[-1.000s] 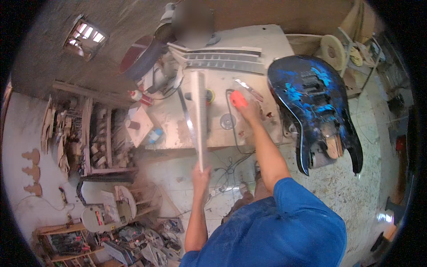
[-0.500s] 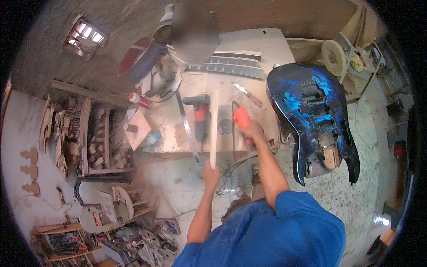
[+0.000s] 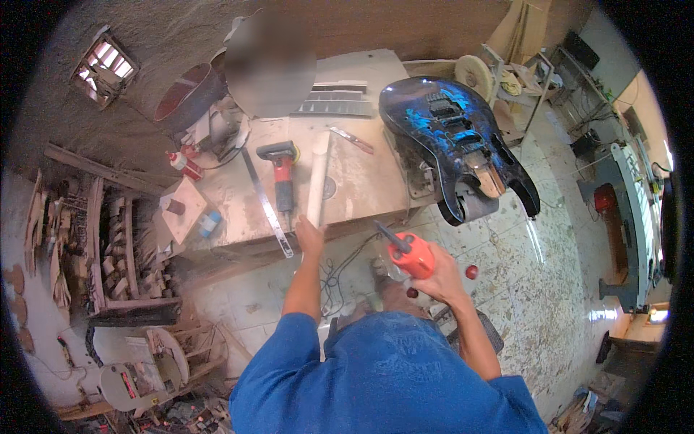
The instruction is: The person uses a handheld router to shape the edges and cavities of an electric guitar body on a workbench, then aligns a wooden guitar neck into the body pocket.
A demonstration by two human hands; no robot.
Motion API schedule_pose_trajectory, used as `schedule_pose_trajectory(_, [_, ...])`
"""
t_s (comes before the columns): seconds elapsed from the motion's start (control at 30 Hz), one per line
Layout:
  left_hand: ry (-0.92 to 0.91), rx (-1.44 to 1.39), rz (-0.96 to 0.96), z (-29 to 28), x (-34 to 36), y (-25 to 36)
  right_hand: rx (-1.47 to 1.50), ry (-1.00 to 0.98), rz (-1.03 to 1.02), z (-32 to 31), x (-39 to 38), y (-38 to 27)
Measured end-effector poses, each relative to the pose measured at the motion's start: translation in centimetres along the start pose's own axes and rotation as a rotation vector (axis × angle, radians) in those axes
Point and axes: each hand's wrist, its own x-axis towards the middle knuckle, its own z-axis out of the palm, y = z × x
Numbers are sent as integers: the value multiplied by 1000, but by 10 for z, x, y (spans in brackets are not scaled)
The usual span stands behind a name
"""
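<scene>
My left hand [image 3: 310, 237] is closed round the near end of a long pale piece of wood [image 3: 316, 184], which reaches over the workbench [image 3: 361, 195]. My right hand [image 3: 442, 278] grips a red-handled tool [image 3: 412, 258], held off the bench's front edge. A dark part of it points up and left; its full shape is foreshortened. Left of the wood lie a red and black angle grinder [image 3: 283, 181] and a metal ruler [image 3: 267, 202] that overhangs the edge. Beyond the wood is an open folding knife [image 3: 353, 140].
A black and blue electric guitar body [image 3: 463, 137] hangs close at the right. Slotted metal strips [image 3: 336, 99] lie at the back. A red and white bottle [image 3: 185, 165] and wooden block [image 3: 181, 210] sit left. Cables [image 3: 336, 271] trail on the floor beneath the bench.
My right hand has lifted the red-handled tool off the bench and drawn it back toward me. My left hand still holds the wood. The view has shifted rightward.
</scene>
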Motion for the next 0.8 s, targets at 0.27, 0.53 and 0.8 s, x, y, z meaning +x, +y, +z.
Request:
schedule_pose_trajectory(0.27, [-23, 238, 77, 11, 6, -26, -104, 419, -48, -110, -109, -59])
schedule_pose_trajectory(0.53, [229, -78, 268, -46, -20, 60, 27, 535, -131, -207, -88, -80])
schedule_pose_trajectory(0.8, [-20, -1321, 598, -183, -187, 299, 449, 469, -410, -270, 22, -55])
